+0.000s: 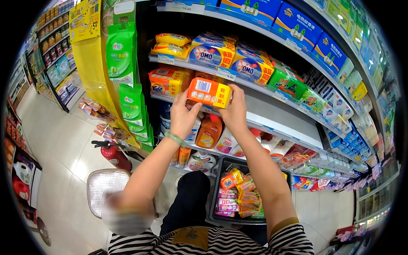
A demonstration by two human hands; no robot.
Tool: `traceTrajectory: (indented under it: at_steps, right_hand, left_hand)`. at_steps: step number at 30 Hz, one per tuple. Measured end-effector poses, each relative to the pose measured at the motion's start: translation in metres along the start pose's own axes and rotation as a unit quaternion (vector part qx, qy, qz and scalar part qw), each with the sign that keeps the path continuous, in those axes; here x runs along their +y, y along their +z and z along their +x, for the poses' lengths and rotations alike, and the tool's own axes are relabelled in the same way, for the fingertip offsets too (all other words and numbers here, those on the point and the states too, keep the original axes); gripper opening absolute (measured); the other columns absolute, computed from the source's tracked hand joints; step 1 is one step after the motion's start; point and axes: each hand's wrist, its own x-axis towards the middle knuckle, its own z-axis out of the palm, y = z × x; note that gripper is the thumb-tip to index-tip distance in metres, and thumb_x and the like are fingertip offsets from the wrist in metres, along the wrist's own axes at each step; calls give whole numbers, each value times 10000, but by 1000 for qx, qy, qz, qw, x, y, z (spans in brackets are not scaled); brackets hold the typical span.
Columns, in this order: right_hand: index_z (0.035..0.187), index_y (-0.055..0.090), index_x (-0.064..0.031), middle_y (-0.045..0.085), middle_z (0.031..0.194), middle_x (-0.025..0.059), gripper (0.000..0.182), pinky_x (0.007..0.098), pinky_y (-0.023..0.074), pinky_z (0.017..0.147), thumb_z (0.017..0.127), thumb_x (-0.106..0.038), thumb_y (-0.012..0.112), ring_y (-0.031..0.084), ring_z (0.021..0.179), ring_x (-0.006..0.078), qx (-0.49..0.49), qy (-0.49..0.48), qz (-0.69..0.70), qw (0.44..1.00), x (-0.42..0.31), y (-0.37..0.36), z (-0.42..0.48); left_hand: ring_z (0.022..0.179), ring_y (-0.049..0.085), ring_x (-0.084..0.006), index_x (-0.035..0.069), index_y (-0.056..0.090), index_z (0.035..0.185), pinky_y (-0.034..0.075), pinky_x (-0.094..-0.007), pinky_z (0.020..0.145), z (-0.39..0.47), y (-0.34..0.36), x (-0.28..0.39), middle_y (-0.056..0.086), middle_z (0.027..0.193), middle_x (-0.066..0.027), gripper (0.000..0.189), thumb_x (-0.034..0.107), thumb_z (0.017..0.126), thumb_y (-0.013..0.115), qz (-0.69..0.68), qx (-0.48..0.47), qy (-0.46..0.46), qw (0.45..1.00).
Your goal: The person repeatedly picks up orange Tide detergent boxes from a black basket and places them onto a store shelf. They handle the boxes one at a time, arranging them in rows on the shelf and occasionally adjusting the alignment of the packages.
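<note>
An orange and yellow wrapped soap pack (208, 92) is held up between my two hands at the shelf. My left hand (185, 113) grips its left end and lower edge, with the thumb near its underside. My right hand (234, 106) closes on its right end. Just left of it, orange Tide packs (167, 82) stand on the same shelf, and more orange packs show partly behind the held one. Above, OMO boxes (207, 53) and green Keon packs (287, 83) line a shelf. A black crate (215, 204) with Tide and other soap packs stands on the floor by my legs.
Bottles of detergent (208, 132) fill the shelf below. At the left, green wipe packs (122, 54) hang on a yellow display (86, 60). A red fire extinguisher (116, 156) and a stool with a shiny patterned seat (105, 188) stand on the tiled floor.
</note>
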Motion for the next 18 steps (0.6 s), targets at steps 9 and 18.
traceTrajectory:
  at_steps: [9,18]
  right_hand:
    - [1342,456,38,600,1271,220,822,374,483,988,648,-68,884,607,1147,343,-103,99,-27,989,14,20,41]
    - [1341,462,48,642,1214,205,725,368,512,925,746,-121,841,642,1083,304,-116,109,5,987,48,34,51]
  left_hand:
    - [800,650,-175,-102,417,1426,547,-322,750,14,-8,-11,696,1038,-171,741,176,830,758,92,-58,-46,993]
    - [1385,406,-395,-91,430,1425,368,-407,1116,22,-6,-23,359,1511,-323,771,308,839,734,226,-155,-8,962]
